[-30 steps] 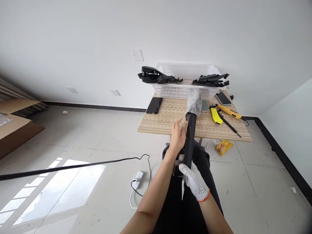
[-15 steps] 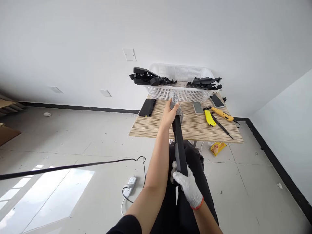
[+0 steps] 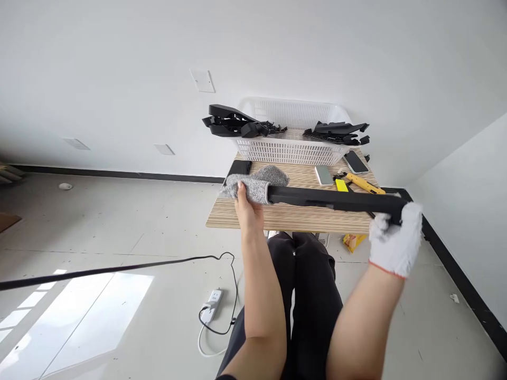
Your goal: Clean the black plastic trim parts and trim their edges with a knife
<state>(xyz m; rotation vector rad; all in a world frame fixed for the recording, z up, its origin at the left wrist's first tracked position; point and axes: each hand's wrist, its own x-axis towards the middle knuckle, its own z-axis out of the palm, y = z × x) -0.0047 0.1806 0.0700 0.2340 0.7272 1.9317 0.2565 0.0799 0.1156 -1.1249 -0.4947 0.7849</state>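
Observation:
A long black plastic part (image 3: 332, 199) is held level above the front of the wood-grain table (image 3: 225, 215). A grey cloth (image 3: 253, 189) is wrapped around its left end, and my bare left hand (image 3: 249, 208) grips the part through this cloth. One fold of the cloth sticks up behind the part. At the right end, my right hand (image 3: 396, 237), in a white knitted glove with an orange-red cuff edge, has its fingers closed around the black part.
Behind is a white plastic basket (image 3: 293, 153) with black plastic pieces (image 3: 237, 122) across its rim. A phone (image 3: 356, 162), grey-green box (image 3: 324, 175), yellow-handled tool (image 3: 363, 183) and black object (image 3: 240, 167) lie on the table. A power strip (image 3: 212, 306) is on the floor.
The black part has turned from pointing away from me to lying crosswise. My right hand has moved up and right with its end; my left hand and the cloth have moved left.

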